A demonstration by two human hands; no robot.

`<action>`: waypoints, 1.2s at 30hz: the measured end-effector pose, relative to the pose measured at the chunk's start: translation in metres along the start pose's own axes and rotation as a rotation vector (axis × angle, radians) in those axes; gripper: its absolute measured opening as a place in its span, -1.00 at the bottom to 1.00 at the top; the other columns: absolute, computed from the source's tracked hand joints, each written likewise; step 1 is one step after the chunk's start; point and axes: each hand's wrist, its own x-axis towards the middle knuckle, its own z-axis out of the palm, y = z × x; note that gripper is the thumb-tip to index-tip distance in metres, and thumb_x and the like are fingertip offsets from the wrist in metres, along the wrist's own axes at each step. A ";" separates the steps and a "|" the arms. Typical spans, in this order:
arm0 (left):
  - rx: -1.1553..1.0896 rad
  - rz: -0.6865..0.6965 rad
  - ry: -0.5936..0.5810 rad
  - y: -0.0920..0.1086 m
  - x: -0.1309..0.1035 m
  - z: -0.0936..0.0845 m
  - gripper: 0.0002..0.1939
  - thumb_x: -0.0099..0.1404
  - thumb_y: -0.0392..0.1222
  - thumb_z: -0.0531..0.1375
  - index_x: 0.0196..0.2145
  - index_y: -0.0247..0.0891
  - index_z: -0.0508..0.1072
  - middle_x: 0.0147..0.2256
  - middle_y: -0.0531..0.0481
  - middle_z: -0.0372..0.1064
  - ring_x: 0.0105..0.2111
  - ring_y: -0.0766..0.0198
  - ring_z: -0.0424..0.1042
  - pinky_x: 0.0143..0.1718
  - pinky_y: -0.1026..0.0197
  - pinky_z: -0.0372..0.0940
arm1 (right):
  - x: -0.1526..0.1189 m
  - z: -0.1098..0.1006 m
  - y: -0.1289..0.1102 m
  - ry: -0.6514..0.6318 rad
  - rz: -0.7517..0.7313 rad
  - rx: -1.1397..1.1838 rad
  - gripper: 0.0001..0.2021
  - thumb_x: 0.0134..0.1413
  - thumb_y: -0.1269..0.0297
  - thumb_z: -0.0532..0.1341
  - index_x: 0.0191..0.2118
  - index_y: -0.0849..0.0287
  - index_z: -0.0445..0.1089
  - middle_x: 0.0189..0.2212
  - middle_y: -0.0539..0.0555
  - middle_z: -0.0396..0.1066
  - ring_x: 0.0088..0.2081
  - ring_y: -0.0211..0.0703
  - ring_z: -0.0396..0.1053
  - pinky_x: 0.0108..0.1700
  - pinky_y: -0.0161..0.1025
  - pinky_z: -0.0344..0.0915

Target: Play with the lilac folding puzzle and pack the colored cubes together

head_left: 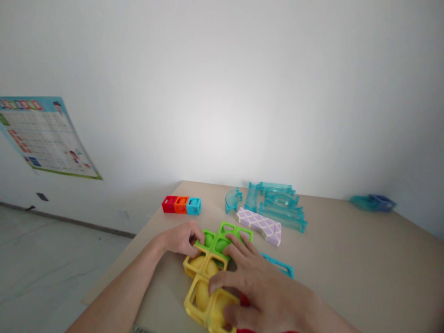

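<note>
Two hands on the block cluster at the near edge of the table (347, 259). Nearest to me: yellow blocks (204, 296), open square frames joined in a group, with a bit of red showing just under my right wrist.

My right hand (267, 291) lies flat over the cluster, fingers spread and pressing down; the thumb rests on the yellow blocks, the fingertips (243, 240) reach onto the green blocks (222, 238). It grips nothing, only presses.

My left hand (180, 238) comes in from the left, fingers curled, pinching the left end of the green blocks. The green blocks sit directly behind the yellow ones, touching them.

A blue frame piece (280, 266) lies flat just right of my right hand, partly hidden by it.

Further back: a lilac-and-white patterned bar (260, 225), angled, just beyond the green blocks. Behind that, a pile of clear teal track pieces (277, 206), with one curved piece on its left.

Well left of the pile, a row of three small cubes (181, 205): red, orange, blue, touching.

Far right corner: blue objects (373, 202), blurred.

On the wall, left: a poster (41, 136).
</note>
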 end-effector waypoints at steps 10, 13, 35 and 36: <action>-0.081 0.004 0.095 -0.015 -0.009 -0.011 -0.89 -0.09 -0.25 0.23 -0.65 -0.32 0.38 -0.69 0.17 0.03 -0.63 0.45 0.02 -0.62 0.36 -0.08 | -0.005 0.000 0.002 -0.038 0.028 -0.006 -0.61 0.01 0.03 0.33 0.01 -0.27 0.43 -0.09 0.06 0.25 0.23 0.21 0.02 0.28 0.31 -0.36; -0.138 0.005 0.186 -0.017 -0.013 -0.016 -0.72 -0.11 -0.07 0.29 -0.68 -0.31 0.32 -0.69 0.15 0.05 -0.63 0.44 0.05 -0.61 0.35 -0.05 | -0.005 -0.001 0.002 -0.030 0.034 0.009 -0.61 0.02 0.04 0.33 0.01 -0.26 0.43 -0.08 0.06 0.26 0.24 0.22 0.01 0.28 0.31 -0.36; 0.085 -0.137 0.718 0.002 0.023 0.017 -0.76 0.25 -0.06 0.16 -0.19 -0.25 0.37 -0.59 0.16 0.30 -0.64 0.33 0.30 -0.55 0.29 0.18 | -0.006 -0.002 0.001 -0.006 0.035 0.048 -0.63 -0.02 0.08 0.35 -0.03 -0.26 0.42 -0.06 0.04 0.26 0.25 0.23 0.01 0.27 0.36 -0.44; 0.217 -0.085 0.771 0.002 0.022 0.015 -0.80 0.26 -0.09 0.15 -0.21 -0.24 0.40 -0.54 0.11 0.32 -0.55 0.30 0.35 -0.45 0.26 0.24 | -0.005 -0.002 0.002 -0.005 0.036 0.049 -0.63 -0.02 0.08 0.35 -0.03 -0.27 0.42 -0.06 0.03 0.27 0.25 0.23 0.00 0.27 0.36 -0.44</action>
